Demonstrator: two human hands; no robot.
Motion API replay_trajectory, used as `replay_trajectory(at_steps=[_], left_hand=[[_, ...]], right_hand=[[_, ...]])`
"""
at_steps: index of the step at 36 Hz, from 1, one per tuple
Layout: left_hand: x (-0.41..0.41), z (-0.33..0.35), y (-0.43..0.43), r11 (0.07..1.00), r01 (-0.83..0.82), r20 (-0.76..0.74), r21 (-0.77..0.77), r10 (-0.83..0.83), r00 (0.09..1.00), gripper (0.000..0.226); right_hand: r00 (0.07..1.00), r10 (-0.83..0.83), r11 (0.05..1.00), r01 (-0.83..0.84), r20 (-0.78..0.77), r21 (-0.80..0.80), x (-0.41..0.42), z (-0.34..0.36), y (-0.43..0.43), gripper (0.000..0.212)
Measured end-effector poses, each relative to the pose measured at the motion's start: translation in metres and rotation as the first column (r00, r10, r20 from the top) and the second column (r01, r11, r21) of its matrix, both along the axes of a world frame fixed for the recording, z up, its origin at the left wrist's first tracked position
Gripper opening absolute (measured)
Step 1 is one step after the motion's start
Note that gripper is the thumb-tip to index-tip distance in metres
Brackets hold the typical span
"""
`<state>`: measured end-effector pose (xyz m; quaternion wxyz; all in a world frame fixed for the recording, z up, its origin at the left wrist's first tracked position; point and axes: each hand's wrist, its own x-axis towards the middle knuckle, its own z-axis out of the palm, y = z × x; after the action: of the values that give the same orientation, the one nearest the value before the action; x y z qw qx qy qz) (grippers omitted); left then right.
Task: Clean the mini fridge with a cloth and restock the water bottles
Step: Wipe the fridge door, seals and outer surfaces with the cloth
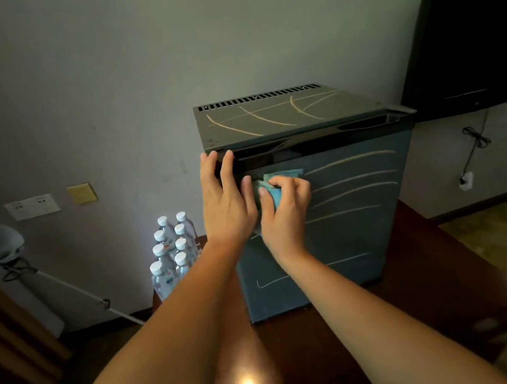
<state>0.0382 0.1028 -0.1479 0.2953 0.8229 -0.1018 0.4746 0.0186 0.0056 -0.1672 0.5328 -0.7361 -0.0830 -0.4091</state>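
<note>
Grip of right hand (285, 213) clamps cloth (286, 176) to the streaked mini fridge (352, 236) on a wooden table (426, 284); left hand (226, 206) flat.

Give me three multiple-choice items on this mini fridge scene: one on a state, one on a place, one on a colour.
1. The door of the dark grey box-shaped mini fridge is:
A. shut
B. swung wide open
C. taken off

2. The clear plastic water bottles with white caps stand:
A. on top of it
B. in front of it
C. to its left, by the wall

3. The small folded cloth is:
A. red
B. teal
C. white

Answers:
1 A, the streaked front lies flush under the top, with the left hand at its upper corner.
2 C, they cluster beside its left wall.
3 B, teal shows around the fingers of the right hand, which grips it.
</note>
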Motion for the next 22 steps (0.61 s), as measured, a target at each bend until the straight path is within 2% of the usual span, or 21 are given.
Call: replay_trajectory(at_steps=[7,14,17,22], left_hand=[[0.012,-0.006,-0.002,0.999,0.004,0.081,-0.053,0.001,0.997,0.045],[0.026,-0.011,0.007,1.0,0.024,0.136,-0.012,-0.022,0.99,0.046],[0.029,-0.014,0.005,0.999,0.034,0.185,-0.025,-0.029,0.982,0.043],[0.031,-0.014,0.004,0.999,0.039,0.229,-0.036,-0.03,0.973,0.041]], right_hand=[[0.993,-0.114,0.99,0.117,0.041,-0.077,0.01,-0.022,-0.005,0.019],[0.994,-0.067,0.997,0.069,-0.085,0.02,0.008,-0.034,-0.018,0.021],[0.998,-0.054,0.998,0.055,-0.015,0.04,0.011,-0.018,-0.018,0.021],[0.993,-0.039,0.996,0.048,0.109,-0.077,0.019,0.004,-0.011,0.021]])
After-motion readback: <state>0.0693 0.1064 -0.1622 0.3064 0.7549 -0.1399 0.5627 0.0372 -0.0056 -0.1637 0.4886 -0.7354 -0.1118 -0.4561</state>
